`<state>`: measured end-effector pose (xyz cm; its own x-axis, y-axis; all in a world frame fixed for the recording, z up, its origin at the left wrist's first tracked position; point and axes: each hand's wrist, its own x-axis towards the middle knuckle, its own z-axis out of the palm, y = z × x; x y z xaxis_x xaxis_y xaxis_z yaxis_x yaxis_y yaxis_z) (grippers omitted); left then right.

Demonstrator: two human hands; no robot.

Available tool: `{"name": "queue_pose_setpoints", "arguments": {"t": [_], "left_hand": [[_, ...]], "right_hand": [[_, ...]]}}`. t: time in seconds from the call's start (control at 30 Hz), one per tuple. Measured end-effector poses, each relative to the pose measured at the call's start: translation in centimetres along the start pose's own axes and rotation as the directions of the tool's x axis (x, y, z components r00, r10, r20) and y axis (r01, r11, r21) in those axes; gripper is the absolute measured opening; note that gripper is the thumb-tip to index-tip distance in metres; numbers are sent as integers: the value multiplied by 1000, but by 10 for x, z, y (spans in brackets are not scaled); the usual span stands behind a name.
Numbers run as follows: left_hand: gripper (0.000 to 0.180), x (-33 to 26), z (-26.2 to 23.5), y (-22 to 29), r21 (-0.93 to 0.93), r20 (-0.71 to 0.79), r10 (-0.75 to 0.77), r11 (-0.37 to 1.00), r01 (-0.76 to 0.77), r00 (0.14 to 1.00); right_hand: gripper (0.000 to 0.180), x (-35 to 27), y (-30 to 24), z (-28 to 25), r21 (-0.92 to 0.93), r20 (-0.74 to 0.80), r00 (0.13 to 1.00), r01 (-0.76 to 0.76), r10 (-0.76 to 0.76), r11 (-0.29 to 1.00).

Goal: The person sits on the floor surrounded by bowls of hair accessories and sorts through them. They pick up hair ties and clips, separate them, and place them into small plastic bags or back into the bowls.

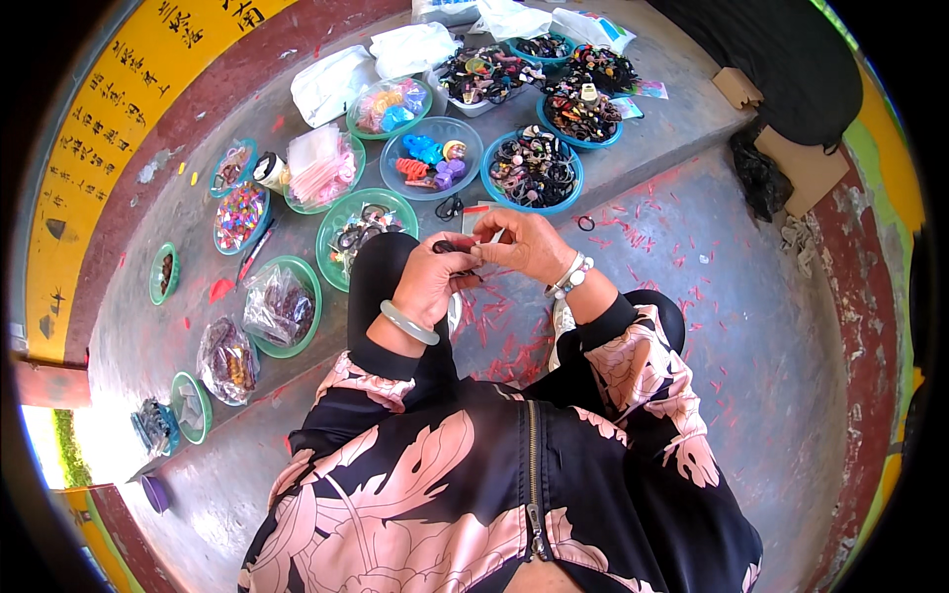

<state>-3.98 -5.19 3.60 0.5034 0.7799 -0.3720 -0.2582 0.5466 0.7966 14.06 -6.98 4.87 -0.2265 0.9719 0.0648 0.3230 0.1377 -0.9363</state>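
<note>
Over my lap, my left hand (423, 287) is closed on what looks like a black hair tie (447, 246), its dark loop showing between thumb and fingers. My right hand (534, 245) meets it at the fingertips in a pinch. What the right fingers grip is too small to name. A small clear packet with a red edge (474, 215) shows just beyond the hands. Nearby, one black hair tie (586, 223) lies on the step and a small bunch of black ties (450, 208) sits by the bowls.
Beyond my hands stand a blue bowl (579, 185) of dark hair ties and a clear bowl (394, 185) of coloured pieces. A green bowl (324, 259) sits left of my knee. White bags (331, 84) lie behind. Red scraps (494, 331) litter the floor; cardboard (806, 173) lies at right.
</note>
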Motion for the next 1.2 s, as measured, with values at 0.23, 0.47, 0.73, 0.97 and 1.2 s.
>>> {"name": "queue_pose_setpoints", "arguments": {"t": [0.23,0.47,0.73,0.97,1.2], "left_hand": [[35,-1,11,-6,102,83,-16,995,8,996],[28,0,5,2,68,182,-54,997,43,982],[15,-1,1,0,91,161,-95,993,81,982],[18,-2,2,2,186,257,-129,979,82,958],[19,-3,1,2,260,283,-107,965,31,953]], "right_hand": [[23,3,28,-1,5,154,977,-148,146,989],[20,0,7,-8,93,43,975,-219,216,971],[20,1,10,-18,235,165,945,-316,282,919],[22,-1,9,-23,218,221,933,-332,285,918],[21,-1,9,-22,211,236,922,-357,307,910]]}}
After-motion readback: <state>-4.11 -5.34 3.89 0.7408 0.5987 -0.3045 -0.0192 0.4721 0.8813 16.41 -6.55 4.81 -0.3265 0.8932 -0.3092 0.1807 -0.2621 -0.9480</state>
